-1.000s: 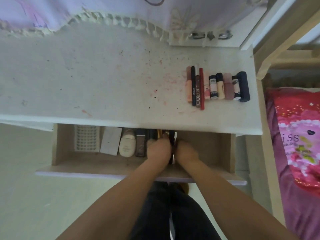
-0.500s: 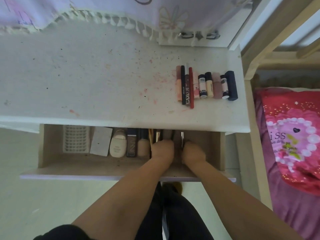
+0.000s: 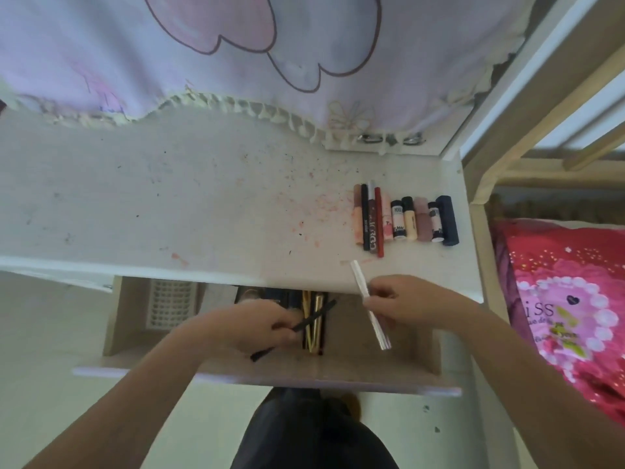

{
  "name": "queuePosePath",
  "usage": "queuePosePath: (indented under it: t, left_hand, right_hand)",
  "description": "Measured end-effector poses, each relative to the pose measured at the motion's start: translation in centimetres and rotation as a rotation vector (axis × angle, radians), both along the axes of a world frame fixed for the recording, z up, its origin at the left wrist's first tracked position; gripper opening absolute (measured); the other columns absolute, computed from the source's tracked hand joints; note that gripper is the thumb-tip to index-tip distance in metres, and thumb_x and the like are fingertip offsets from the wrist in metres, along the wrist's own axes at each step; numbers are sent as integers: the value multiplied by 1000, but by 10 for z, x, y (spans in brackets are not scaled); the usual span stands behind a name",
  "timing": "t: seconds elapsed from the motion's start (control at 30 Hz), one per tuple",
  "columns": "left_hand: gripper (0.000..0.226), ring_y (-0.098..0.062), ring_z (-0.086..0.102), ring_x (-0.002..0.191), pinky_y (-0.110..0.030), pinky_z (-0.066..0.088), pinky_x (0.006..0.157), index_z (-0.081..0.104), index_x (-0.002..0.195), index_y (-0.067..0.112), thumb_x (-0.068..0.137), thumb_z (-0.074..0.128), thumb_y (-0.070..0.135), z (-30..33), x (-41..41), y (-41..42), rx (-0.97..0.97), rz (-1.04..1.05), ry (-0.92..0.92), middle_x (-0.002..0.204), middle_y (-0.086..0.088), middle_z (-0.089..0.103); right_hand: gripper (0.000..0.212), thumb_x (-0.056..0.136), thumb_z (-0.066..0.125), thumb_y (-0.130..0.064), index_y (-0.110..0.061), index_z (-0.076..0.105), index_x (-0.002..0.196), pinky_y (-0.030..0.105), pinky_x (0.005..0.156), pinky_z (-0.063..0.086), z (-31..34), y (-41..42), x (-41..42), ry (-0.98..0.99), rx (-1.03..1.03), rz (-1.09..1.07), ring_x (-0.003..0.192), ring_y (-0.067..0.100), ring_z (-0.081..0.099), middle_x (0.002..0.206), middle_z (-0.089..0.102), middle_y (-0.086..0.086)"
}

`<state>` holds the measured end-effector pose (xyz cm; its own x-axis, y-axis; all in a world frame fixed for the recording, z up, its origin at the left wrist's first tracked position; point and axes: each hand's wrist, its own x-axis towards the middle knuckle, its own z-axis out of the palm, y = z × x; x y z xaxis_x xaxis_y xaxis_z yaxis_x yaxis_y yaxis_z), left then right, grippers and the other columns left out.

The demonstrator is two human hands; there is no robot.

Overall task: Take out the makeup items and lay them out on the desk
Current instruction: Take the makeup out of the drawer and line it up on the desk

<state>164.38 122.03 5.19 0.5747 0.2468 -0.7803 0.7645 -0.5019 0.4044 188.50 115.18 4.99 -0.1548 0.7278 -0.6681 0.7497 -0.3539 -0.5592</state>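
Head view: my right hand (image 3: 411,304) pinched a silver pencil (image 3: 370,304), my left hand (image 3: 252,330) a black pencil (image 3: 297,328), lifted from the drawer (image 3: 372,370) for laying on the counter (image 3: 169,204).

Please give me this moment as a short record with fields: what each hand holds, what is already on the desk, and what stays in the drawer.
left hand: grips a thin black pencil above the open drawer
right hand: pinches a silver-white stick, tilted, over the desk edge
desk: one row of makeup items lying side by side near the right end
drawer contents: gold tubes, a white grid tray
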Motion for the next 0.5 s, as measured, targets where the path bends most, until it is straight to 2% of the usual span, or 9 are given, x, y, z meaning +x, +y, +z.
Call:
queuePosePath:
  t: [0.1,0.2,0.27,0.3,0.37,0.43,0.5]
  left_hand:
    - [20,-6,48,68,-21,36,61,53,84,26,96,44,40,28,-2,29,19,-71,47,78,10,53]
    - [25,-2,48,65,-19,34,60,52,80,27,95,42,43,49,-3,59,25,-115,34,73,12,52]
    - [26,4,50,58,-17,33,58,53,76,30,95,43,43,58,-3,81,50,3,-43,67,13,53]
    - [26,3,50,56,-18,33,57,54,75,30,95,43,42,57,0,90,87,89,-87,66,12,53]
    - [27,-3,48,60,-21,32,55,53,78,21,97,42,36,42,16,102,208,250,-150,69,8,52]
    - [26,-7,47,63,-22,32,54,50,81,16,99,40,32,17,45,101,276,389,-177,73,4,51]
    - [24,-12,50,68,-23,37,59,49,85,13,100,38,29,-5,73,93,299,468,-177,78,0,53]
  right_hand:
    - [16,94,49,-32,-24,53,81,11,43,40,18,41,5,6,170,-176,44,-5,53,67,62,-6]
    - [16,94,48,-30,-16,53,89,20,47,43,17,76,6,-76,259,-322,54,9,56,70,62,0]
    - [18,94,48,-30,-13,53,98,23,54,42,13,91,2,-170,309,-369,65,12,56,78,60,0]
    - [18,94,48,-29,-12,53,100,24,58,43,10,97,0,-198,331,-393,70,14,57,82,60,1]
    - [20,93,49,-23,-8,51,104,36,73,50,4,107,-9,-226,364,-404,81,24,59,89,60,8]
    - [20,93,47,-19,-5,48,106,40,85,47,-4,115,-19,-285,389,-346,80,26,58,87,59,10]
    - [22,92,46,-16,-4,45,111,34,72,44,-13,120,-27,-363,418,-287,72,23,57,87,62,12]
